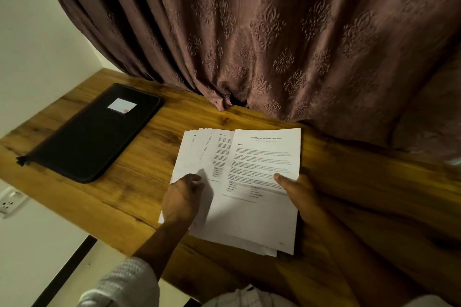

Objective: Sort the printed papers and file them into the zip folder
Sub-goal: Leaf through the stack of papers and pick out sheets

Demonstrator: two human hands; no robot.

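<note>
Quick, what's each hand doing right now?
Left hand: holding the fanned papers.
Right hand: pinching the top sheet.

- Table [139, 182]: wooden top, warm brown with dark grain and knots, running from the wall on the left across to the right.
- Folder [92, 137]: black, zipped shut, flat on the left part of the table and set at an angle to its edge. A white label [121, 105] sits near its far end, and the zip pull [21, 160] sticks out at the near-left corner.
- Papers [252, 219]: printed sheets, fanned, mid-table, well apart from the folder. The left hand [182, 197] and right hand [299, 197] grip them. Can't tell whether they rest on the wood or are held just above it.
- Curtain [249, 45]: brown, patterned, with its hem resting on the table's far edge.
</note>
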